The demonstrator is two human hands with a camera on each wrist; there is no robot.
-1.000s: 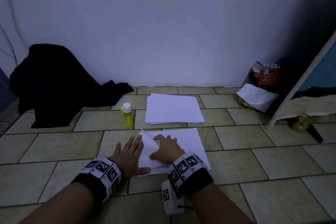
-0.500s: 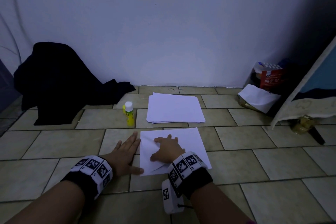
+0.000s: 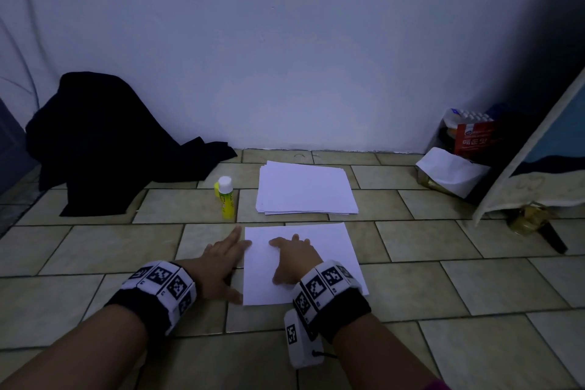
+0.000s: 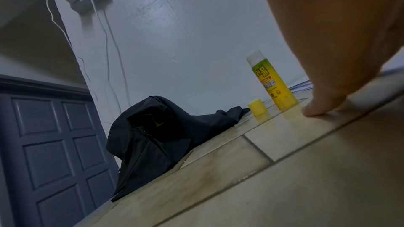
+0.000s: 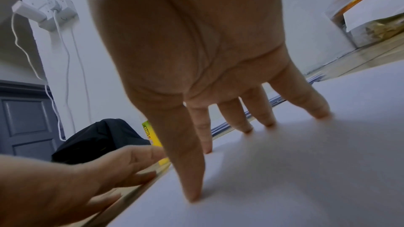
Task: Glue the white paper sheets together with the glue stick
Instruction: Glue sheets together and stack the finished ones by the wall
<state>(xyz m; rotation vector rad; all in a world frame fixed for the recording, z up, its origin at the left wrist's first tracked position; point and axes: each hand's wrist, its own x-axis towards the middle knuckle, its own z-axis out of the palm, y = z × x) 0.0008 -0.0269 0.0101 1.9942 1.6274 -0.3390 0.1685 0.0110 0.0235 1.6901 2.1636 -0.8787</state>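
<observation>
A white paper sheet [image 3: 323,250] lies flat on the tiled floor in front of me. My right hand [image 3: 292,258] presses down on its left half with spread, straight fingers [image 5: 192,187]. My left hand [image 3: 221,263] lies flat on the tiles at the sheet's left edge, fingers straight, fingertips touching that edge. Behind the sheet sits a stack of white paper [image 3: 305,188]. The yellow glue stick [image 3: 226,198] stands upright left of the stack, white top showing; its yellow cap [image 4: 258,109] stands on the floor beside it.
A black garment [image 3: 104,142] is heaped against the wall at the left. At the right corner stand a clear box with a red packet [image 3: 468,139], a crumpled white paper [image 3: 449,169], and a leaning board [image 3: 538,149]. A grey door [image 4: 43,153] and wall socket cables are far left.
The lifted left part of the top sheet has been laid down flat. My right hand now presses it flat; my left hand has slid off the paper to its left edge.
</observation>
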